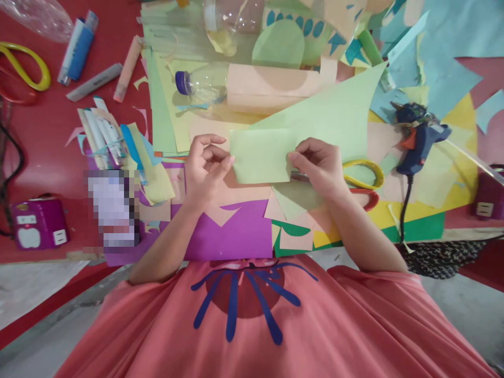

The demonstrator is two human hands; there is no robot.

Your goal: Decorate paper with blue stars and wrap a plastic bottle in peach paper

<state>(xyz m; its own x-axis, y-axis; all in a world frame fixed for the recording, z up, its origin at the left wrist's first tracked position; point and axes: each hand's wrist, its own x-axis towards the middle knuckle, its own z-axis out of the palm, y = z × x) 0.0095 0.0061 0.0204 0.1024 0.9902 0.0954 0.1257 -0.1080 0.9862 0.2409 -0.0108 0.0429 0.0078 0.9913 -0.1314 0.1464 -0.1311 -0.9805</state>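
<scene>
A small pale green paper rectangle is stretched between my two hands above the scraps. My left hand has its thumb and fingertips at the paper's left edge. Thumb and fingers of my right hand pinch the right edge. Just beyond the paper lies a clear bottle with a purple cap, its body wrapped in peach paper. Scissors with yellow and red handles rest beside my right hand, their blades partly hidden behind it. Purple paper lies nearer my body.
A blue glue gun with a dark cord lies at right on coloured sheets. To the left are markers, a phone, a purple box and more scissors. Another clear bottle stands at the back.
</scene>
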